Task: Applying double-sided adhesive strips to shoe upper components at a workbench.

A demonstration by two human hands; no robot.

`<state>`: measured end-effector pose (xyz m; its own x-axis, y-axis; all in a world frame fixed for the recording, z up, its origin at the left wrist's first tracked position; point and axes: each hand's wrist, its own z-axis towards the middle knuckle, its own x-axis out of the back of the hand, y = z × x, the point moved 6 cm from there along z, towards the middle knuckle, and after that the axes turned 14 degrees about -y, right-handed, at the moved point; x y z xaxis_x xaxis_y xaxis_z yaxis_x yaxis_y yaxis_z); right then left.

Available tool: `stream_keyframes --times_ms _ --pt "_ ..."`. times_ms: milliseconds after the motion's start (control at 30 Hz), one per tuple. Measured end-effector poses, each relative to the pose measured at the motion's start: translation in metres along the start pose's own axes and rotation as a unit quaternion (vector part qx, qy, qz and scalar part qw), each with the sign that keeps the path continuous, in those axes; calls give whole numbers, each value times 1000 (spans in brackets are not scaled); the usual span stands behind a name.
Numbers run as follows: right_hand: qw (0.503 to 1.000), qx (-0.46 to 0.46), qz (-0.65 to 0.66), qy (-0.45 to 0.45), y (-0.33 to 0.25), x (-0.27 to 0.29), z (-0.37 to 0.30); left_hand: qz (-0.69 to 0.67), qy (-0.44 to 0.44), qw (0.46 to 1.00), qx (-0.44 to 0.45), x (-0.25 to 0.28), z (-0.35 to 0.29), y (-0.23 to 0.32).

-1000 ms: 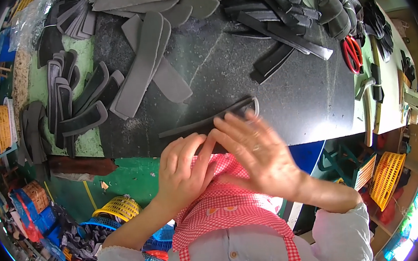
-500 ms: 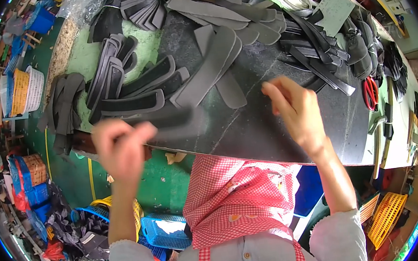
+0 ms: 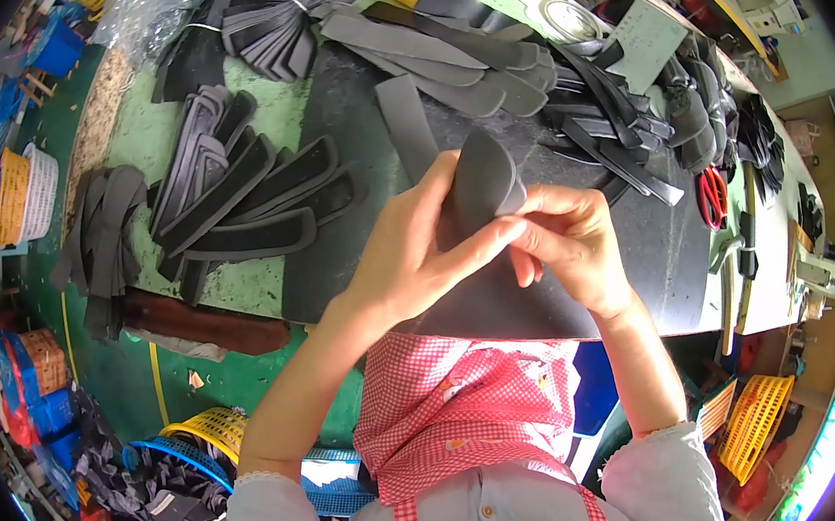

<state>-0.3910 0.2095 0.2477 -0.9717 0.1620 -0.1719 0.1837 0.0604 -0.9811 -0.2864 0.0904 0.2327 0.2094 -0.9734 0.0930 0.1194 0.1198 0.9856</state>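
Over the near part of the black work board (image 3: 631,280), my left hand (image 3: 407,251) is closed round dark grey rounded-end strips (image 3: 485,176), at least two layered together and curving upward. My right hand (image 3: 577,245) pinches their right edge, its fingertips meeting my left thumb. The strips' lower ends are hidden behind my hands. Just beyond, a flat grey strip (image 3: 406,121) lies on the board. Left of my left hand, black pieces with grey edges (image 3: 254,234) are fanned out in a loose pile.
Farther back lie stacked grey strips (image 3: 438,58) and a tied bundle (image 3: 280,28). Black strips (image 3: 616,131) and red-handled scissors (image 3: 712,198) are at the right. More grey strips (image 3: 103,230) hang over the table's left edge. Yellow baskets (image 3: 755,424) stand below.
My left hand has moved right from the fanned pile, and both hands have come together. They have lifted the layered grey strips off the board. A blurred piece near my left hand has joined the pile.
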Motion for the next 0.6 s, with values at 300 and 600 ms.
stream_keyframes --times_ms 300,600 --pt "997 -53 63 -10 10 -5 -9 327 -6 942 -70 12 4 31" --pt "989 -28 99 107 12 42 -21 -61 298 933 -191 93 -35 47"
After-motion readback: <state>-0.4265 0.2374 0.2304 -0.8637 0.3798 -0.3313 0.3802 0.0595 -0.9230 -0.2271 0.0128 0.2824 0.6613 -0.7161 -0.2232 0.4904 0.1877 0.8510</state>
